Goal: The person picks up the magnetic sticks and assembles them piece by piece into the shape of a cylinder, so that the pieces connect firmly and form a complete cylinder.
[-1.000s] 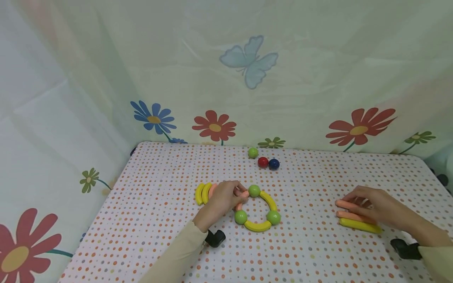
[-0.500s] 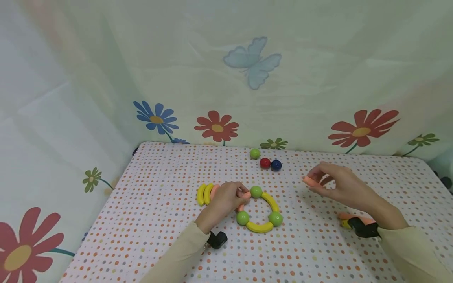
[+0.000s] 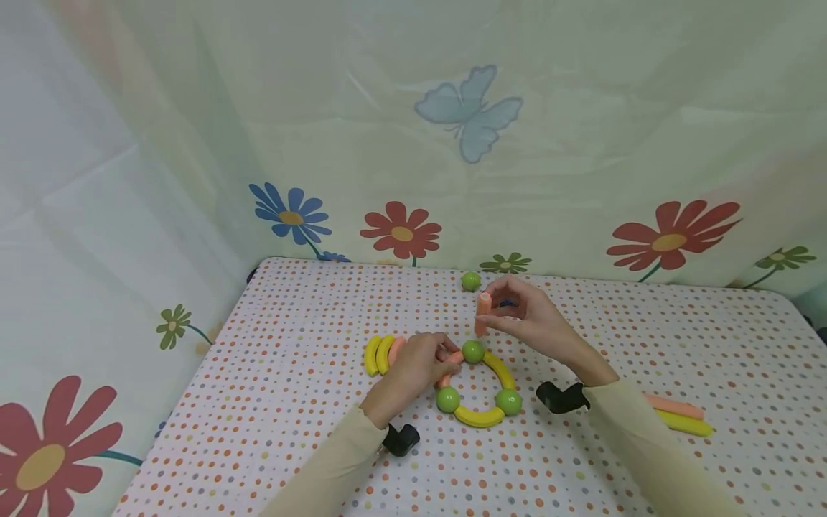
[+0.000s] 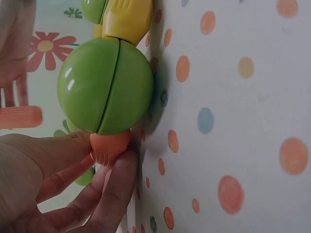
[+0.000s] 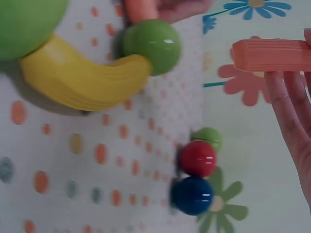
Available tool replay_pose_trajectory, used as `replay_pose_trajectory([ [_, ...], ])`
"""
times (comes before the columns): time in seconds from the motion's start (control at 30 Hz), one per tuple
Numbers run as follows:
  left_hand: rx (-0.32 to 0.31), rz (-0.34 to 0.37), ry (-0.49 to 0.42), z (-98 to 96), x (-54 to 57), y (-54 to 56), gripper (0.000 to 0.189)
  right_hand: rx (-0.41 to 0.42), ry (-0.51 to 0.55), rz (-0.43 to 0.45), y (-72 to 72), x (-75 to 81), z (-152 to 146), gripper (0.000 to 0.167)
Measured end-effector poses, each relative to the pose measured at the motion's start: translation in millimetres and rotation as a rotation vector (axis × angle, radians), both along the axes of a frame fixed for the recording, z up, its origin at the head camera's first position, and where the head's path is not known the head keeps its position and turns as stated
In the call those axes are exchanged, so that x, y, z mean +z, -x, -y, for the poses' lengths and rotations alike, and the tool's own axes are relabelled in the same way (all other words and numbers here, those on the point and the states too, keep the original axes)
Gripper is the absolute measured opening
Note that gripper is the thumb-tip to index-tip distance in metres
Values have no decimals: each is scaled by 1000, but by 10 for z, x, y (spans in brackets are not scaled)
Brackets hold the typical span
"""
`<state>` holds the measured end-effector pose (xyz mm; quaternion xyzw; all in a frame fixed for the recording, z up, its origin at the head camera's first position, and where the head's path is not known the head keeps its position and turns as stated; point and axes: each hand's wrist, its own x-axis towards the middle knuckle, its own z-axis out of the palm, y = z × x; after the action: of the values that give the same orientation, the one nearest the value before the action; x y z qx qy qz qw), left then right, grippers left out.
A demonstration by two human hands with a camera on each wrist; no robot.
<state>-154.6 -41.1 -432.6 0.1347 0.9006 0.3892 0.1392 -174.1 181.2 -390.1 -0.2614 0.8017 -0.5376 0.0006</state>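
Left hand (image 3: 416,366) fingers pinching orange curved piece (image 4: 111,147) against ring (image 3: 481,415), steadying; right hand (image 3: 533,321) fingers clamped on upright orange stick (image 3: 482,314), poised above.

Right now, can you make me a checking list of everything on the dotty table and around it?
Surface: dotted tablecloth, flat.
Job's things: ring of three green balls joined by yellow curves and one orange curve; straight orange stick held above it.
Clutter: two yellow curves and an orange one left of the ring; orange stick and yellow stick at right; loose green ball, red ball and blue ball at the back.
Hands: left hand pinches the ring's orange curve; right hand pinches the straight orange stick.
Cables: nothing seen; black wrist mounts only.
Surroundings: curtain with flowers and a butterfly.
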Motion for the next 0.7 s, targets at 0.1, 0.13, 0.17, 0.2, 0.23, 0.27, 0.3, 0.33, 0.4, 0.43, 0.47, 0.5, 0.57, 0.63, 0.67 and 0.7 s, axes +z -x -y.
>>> replay_pose_trajectory([
  [0.1, 4, 10, -5, 1, -7, 2, 18, -5, 28, 71, 4, -120, 12, 29],
  [0.13, 5, 11, -7, 3, -9, 3, 18, -5, 30, 86, 5, -157, 11, 29],
  [0.17, 2, 8, -8, 1, -13, 4, 18, -6, 27, 98, 2, -189, 6, 29],
  [0.2, 1, 6, -12, 0, -15, 3, 18, -5, 26, 108, -3, -215, 0, 30],
  [0.23, -1, 0, -13, 3, -18, 1, 18, -6, 21, 113, -7, -239, 0, 30],
  [0.27, -3, -3, -18, 6, -20, -3, 18, -3, 17, 115, -11, -261, -1, 30],
  [0.3, -6, -6, -22, 8, -22, -8, 18, 0, 18, 123, -17, -279, 0, 32],
  [0.33, -8, -8, -26, 10, -25, -11, 18, 1, 17, 131, -23, -294, 5, 32],
  [0.4, -10, 0, -39, 11, -21, -19, 17, -5, 8, 126, -38, -323, 17, 34],
  [0.43, -10, 8, -45, 11, -20, -22, 17, -9, -3, 119, -46, -333, 27, 34],
  [0.47, -10, 16, -50, 11, -17, -25, 17, -12, -14, 104, -57, -340, 39, 34],
  [0.5, -10, 23, -53, 9, -14, -25, 17, -16, -28, 83, -70, -342, 54, 34],
  [0.57, -12, 23, -50, 10, -10, -22, 18, -19, -66, 21, -92, -342, 86, 31],
  [0.63, -11, 16, -43, 13, -7, -17, 19, -11, -94, -30, -108, -338, 116, 30],
  [0.67, -10, 9, -39, 15, -5, -16, 19, -5, -100, -54, -115, -333, 132, 29],
  [0.7, -10, 5, -37, 16, -5, -14, 19, 0, -104, -68, -118, -334, 143, 29],
])
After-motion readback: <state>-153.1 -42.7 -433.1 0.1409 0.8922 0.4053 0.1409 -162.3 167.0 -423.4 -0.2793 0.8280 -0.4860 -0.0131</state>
